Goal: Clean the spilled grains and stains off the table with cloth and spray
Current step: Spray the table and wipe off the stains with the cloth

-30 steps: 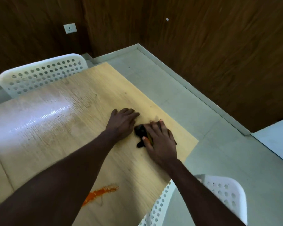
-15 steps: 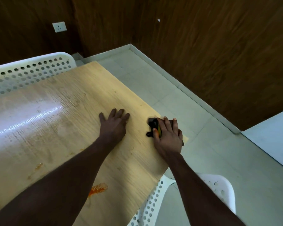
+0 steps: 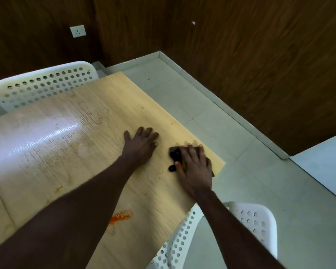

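The fingers point(image 3: 192, 154) of the right hand point(image 3: 195, 171) lay straight and close together, pressing flat on a dark cloth point(image 3: 174, 154) without curling round it. The thumb rested against the cloth's left side. A little yellow showed under the palm, but what it belonged to could not be told. The cloth sat on the counter point(image 3: 105, 117) near its far right corner, close to the right edge, and most of it was hidden beneath the hand.

The left hand point(image 3: 139, 146) lay just beside it to the left, apart from the cloth. Its fingers point(image 3: 148, 133) were spread and relaxed, palm down on the bare wood, holding nothing. Both forearms reached in from the bottom of the view.

The counter was pale wood grain with a bright patch of reflected light on its left half. An orange stain point(image 3: 121, 216) marked the surface near the person, between the two forearms. A fainter orange smear point(image 3: 56, 190) lay further left, well apart from both hands.

A white perforated chair point(image 3: 45, 84) stood behind the far side of the counter. A second white chair point(image 3: 254, 224) stood at the near right edge, partly tucked under. The floor point(image 3: 241, 171) was pale grey tile. Dark wood panelling covered the walls, with a white wall socket point(image 3: 77, 31) at upper left.
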